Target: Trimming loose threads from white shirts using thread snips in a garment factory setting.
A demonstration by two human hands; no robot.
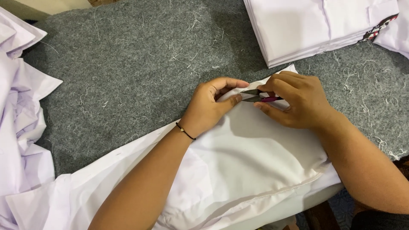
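Here, line by line:

Step in hand: it looks like thread trimming along one edge of the white garment (255, 162); the blades of the thread snips (260, 96) sit right at the cloth edge between the two hands.

Next move calls for: as a judgement, a short, careful cut with the edge held taut, blade tips kept off the fabric itself so only a loose thread is taken.

Left hand (211, 106): curled nearly closed, thumb and forefinger pinching the garment's edge just beside the snip tips; a thin dark bracelet (185, 130) circles the wrist.

Right hand (296, 100): closed around the thread snips, fingers folded over the pink handle, only the dark blades and a bit of handle showing; whether the blades are parted or pressed together is too small to tell.

Where the garment lies: spread across the near part of the grey felt desk (128, 64), running from the lower left up to the hands, its far corner under the fingers.

Folded stack (315, 25): neatly folded white garments at the far right, a patterned dark label or trim at its right end, apart from the hands.

Loose heap (21, 115): crumpled white garments at the left edge, well apart from the hands.

Desk surface: scattered all over with short white thread ends (183, 57).
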